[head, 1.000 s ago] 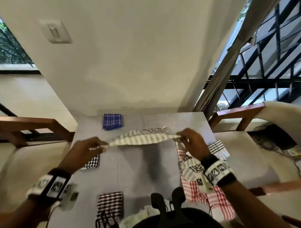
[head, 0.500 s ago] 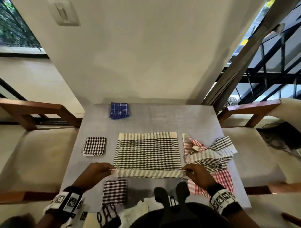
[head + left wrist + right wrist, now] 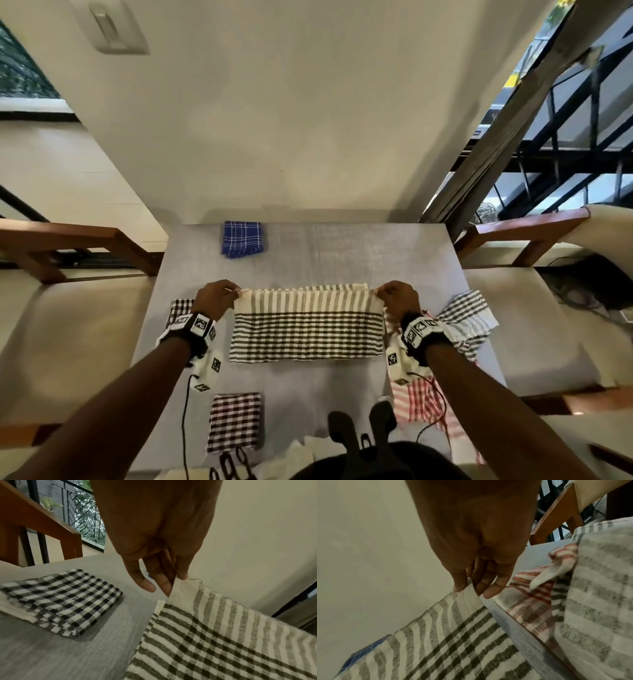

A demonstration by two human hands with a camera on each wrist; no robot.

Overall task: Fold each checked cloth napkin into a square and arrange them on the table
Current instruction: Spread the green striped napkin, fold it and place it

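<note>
A grey-and-cream checked napkin (image 3: 306,325) lies folded in half on the middle of the grey table (image 3: 342,250), its striped border at the far edge. My left hand (image 3: 219,296) pinches its far left corner (image 3: 180,586) between thumb and fingers. My right hand (image 3: 397,298) pinches the far right corner (image 3: 467,592) the same way. A folded black-and-white checked square (image 3: 60,599) lies just left of my left hand, partly hidden by the wrist in the head view. A folded blue square (image 3: 243,239) sits at the far edge. A folded dark checked square (image 3: 234,421) sits near me.
A loose pile of a grey checked cloth (image 3: 469,322) over a red checked cloth (image 3: 416,401) lies at the table's right side. Wooden chairs (image 3: 513,236) flank the table. A wall rises behind the far edge. White cloth and dark gear (image 3: 359,428) sit at the near edge.
Both hands carried the napkin's near edge away from me and over onto its far edge, folding it in half. Before that the napkin was held in the air and laid flat.
</note>
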